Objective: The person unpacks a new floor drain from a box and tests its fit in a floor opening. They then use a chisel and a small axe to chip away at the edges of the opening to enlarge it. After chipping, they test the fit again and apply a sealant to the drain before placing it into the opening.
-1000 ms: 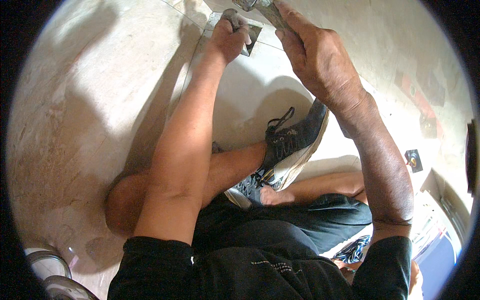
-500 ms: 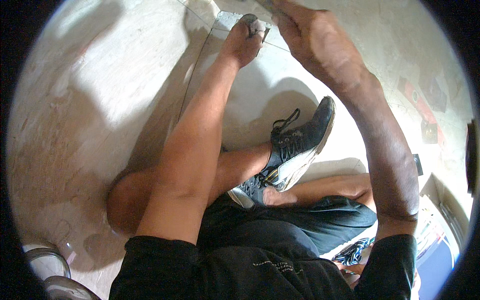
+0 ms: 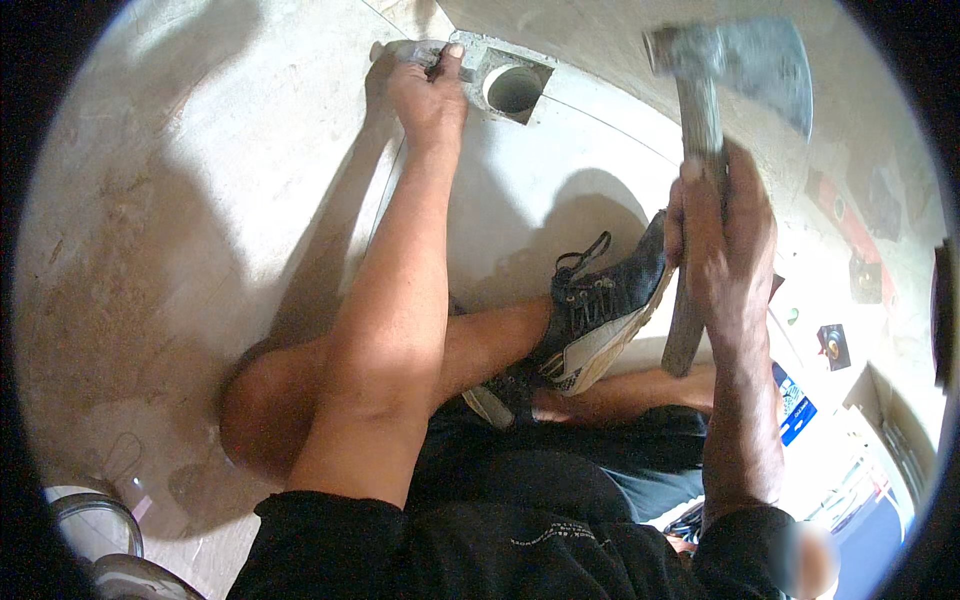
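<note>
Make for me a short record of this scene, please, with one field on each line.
Left hand: holds a grey object, kind unclear
Right hand: grips a hatchet by its wooden handle, head upward in the picture
Opening: round, within a square cut-out, right of the left hand
Footwear: black shoe with pale sole

Sits on the wearer's head, left one of a side-by-side fisheye pair. Faces steeply down, upright and unmirrored, past the black shoe [image 3: 610,310], over the left hand [image 3: 430,98] beyond and left of that shoe and the right hand [image 3: 738,235] to its right. Takes in the dark shirt [image 3: 480,560] close up, on the shoe's near side.
</note>
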`<state>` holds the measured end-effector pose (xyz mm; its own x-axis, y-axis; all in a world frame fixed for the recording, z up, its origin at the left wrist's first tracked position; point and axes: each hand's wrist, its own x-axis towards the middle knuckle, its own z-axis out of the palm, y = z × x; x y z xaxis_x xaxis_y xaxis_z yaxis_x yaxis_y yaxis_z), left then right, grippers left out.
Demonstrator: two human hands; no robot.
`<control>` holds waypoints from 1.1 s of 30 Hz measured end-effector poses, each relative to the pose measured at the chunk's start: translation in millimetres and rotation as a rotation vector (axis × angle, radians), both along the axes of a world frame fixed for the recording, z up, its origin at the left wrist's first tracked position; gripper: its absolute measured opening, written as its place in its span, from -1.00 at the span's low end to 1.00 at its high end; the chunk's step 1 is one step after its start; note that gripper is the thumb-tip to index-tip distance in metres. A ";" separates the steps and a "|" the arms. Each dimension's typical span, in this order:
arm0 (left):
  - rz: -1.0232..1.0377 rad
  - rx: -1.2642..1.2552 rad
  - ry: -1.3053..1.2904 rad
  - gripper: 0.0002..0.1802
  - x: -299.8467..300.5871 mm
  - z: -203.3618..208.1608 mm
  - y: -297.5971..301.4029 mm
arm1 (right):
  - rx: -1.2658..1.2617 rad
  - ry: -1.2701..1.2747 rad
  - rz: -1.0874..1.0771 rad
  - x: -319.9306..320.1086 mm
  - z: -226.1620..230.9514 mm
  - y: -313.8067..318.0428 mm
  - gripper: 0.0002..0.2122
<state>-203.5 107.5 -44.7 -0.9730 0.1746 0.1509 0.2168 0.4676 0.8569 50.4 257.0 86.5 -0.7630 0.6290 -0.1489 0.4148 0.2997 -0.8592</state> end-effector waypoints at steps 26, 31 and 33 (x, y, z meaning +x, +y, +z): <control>-1.066 -0.328 0.568 -0.77 2.5 -37.2 33.6 | 0.158 -0.260 0.228 60.5 -24.9 13.5 -0.72; -1.035 -0.347 0.513 -0.68 -11.5 -49.8 31.5 | 0.159 -0.259 0.227 64.8 -36.4 16.0 -0.72; -1.021 -0.317 0.537 -0.65 -9.1 -50.1 27.3 | 0.110 -0.318 0.212 63.0 -36.8 16.1 -0.71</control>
